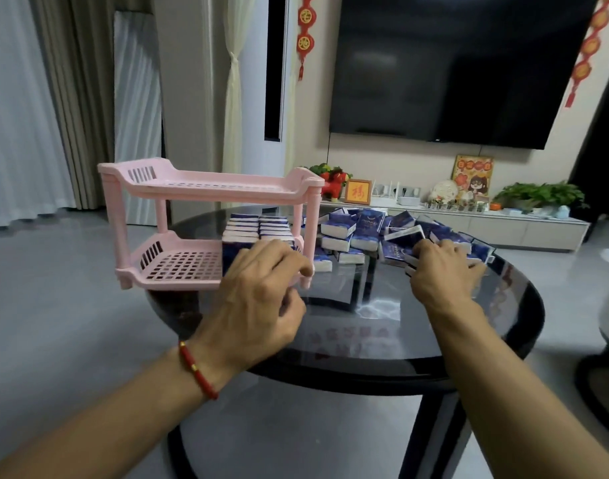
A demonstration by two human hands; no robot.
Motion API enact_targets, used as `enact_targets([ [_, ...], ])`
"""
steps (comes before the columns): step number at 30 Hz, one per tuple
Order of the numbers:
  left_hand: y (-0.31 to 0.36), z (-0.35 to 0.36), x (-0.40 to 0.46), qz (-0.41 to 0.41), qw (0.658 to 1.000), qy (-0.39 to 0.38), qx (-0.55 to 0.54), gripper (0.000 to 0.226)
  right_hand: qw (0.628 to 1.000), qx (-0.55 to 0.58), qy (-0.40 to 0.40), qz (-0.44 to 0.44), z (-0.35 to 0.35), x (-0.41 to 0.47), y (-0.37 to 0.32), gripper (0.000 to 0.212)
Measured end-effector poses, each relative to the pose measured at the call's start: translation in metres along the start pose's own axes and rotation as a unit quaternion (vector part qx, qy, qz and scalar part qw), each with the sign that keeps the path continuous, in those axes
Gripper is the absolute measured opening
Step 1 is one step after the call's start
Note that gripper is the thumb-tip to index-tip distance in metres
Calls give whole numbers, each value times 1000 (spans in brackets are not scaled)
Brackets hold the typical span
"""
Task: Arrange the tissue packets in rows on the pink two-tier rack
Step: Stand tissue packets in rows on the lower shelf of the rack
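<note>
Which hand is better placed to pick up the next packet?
Probably the right hand: it rests on the loose tissue packets. The left hand is beside the pink rack.
</note>
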State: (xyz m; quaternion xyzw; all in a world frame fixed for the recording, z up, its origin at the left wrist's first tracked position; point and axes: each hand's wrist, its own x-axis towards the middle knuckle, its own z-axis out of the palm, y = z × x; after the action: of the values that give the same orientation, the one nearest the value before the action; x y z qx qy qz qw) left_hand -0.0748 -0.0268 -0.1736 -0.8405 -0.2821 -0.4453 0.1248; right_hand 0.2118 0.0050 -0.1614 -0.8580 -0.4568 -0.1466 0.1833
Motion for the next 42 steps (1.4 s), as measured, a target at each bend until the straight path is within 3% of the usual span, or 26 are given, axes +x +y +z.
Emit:
enact_targets([
  [3,10,18,5,-3,991,-68,-116,29,998,-14,43,-40,-10,-7,-1,39],
  [6,12,32,1,-19,983,-105,-151,39,972,166,71,-149,-24,-27,4,31],
  [9,11,35,1,-62,976,-110,-176,64,893,370,-41,-253,-43,-57,5,25],
  [12,13,32,3,-75,968,-131,-201,72,828,422,-181,-322,-47,-75,-2,22],
  [14,12,31,5,-76,967,-127,-207,65,812,456,-184,-316,-42,-74,-6,22],
  [15,10,31,5,-84,968,-117,-205,60,819,463,-158,-301,-38,-69,-5,27],
  [17,6,29,5,-117,965,-109,-207,51,887,381,-75,-251,-31,-49,4,39],
  [19,5,28,6,-142,958,-111,-223,37,972,137,-5,-190,-26,-23,24,39],
  [21,6,26,6,-163,950,-116,-240,28,987,-57,-40,-141,-20,-12,39,36],
  [23,6,25,6,-183,943,-114,-252,25,983,-99,-57,-145,-15,-16,43,32],
  [27,6,25,6,-207,937,-94,-266,27,978,44,-61,-192,-29,-45,36,31],
  [30,7,23,5,-205,942,-71,-255,47,960,170,-63,-212,-48,-69,32,21],
  [32,9,20,6,-196,943,-65,-261,66,943,251,-67,-206,-64,-82,30,21],
  [35,7,18,8,-200,934,-73,-286,73,903,365,-87,-210,-82,-92,20,33],
  [38,2,19,7,-225,906,-91,-346,71,901,353,-90,-236,-79,-94,-6,41],
  [42,-2,15,9,-238,860,-138,-430,68,915,323,-31,-240,-61,-95,-38,54],
])
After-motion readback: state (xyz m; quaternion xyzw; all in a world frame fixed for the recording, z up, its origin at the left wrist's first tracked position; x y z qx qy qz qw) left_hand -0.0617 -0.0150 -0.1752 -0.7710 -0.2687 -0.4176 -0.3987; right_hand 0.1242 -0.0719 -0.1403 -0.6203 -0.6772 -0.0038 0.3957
